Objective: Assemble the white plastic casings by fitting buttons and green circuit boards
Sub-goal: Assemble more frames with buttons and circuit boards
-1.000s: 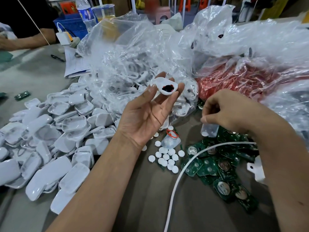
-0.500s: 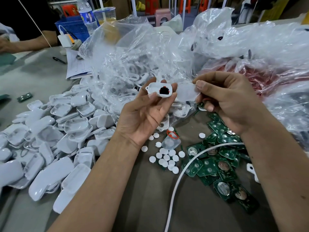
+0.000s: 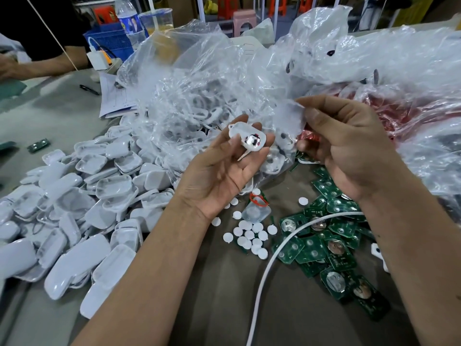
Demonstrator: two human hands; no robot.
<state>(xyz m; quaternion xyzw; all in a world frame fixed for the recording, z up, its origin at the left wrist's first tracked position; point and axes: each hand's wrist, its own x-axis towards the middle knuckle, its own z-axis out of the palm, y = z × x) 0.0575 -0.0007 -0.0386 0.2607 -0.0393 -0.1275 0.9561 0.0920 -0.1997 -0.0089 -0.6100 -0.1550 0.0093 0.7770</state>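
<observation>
Casing [image 3: 249, 139] open side up, lengthwise left-right, left hand [image 3: 219, 176] grip pinching it.

- Left hand [image 3: 219, 176] is raised palm up, forearm reaching in from the lower left; its fingers [image 3: 259, 156] curl round a small white casing [image 3: 249, 139].
- Right hand [image 3: 349, 146] is held level with it (back toward the camera), thumb and forefinger pinching a clear little bag [image 3: 290, 118].
</observation>
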